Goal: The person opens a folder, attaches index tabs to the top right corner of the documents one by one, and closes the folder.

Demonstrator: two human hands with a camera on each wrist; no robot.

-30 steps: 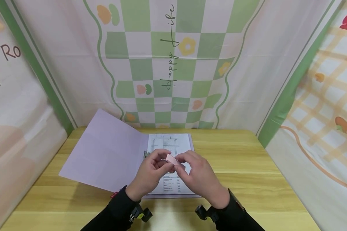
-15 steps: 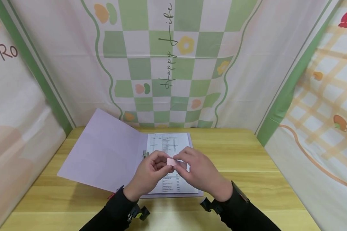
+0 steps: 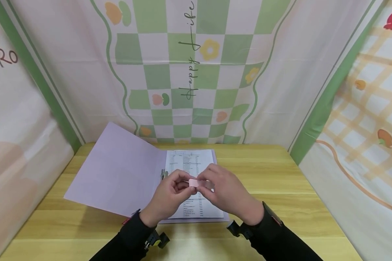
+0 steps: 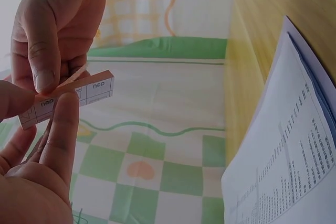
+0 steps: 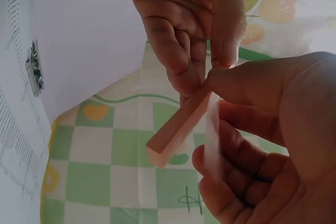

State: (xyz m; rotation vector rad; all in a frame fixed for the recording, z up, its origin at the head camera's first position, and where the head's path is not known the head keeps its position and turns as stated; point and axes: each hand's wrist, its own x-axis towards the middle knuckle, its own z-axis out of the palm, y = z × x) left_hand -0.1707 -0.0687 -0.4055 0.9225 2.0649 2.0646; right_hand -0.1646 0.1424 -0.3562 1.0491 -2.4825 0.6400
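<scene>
A small pink pad of sticky notes [image 3: 193, 182] is held up over the printed papers [image 3: 191, 159]. My left hand [image 3: 168, 197] pinches it between thumb and fingers. The left wrist view shows the printed underside of the pad [image 4: 100, 88]. My right hand [image 3: 230, 194] is against the pad's right part, its thumb and fingers pinching a thin sheet [image 5: 211, 135] that stands away from the thick block [image 5: 181, 121] in the right wrist view. The fingers cover part of the pad, and where the sheet still joins it is hidden.
Beneath the hands lies a purple folder [image 3: 117, 174], its cover spread to the left and partly raised. A metal clip [image 5: 35, 69] sits along its spine. The wooden table [image 3: 264, 174] meets patterned cloth walls [image 3: 183, 119] at the back and sides.
The pad has turned from slanted to nearly level. My right hand has shifted slightly right and up, and the thin sheet shows at its fingers. The left hand has hardly moved.
</scene>
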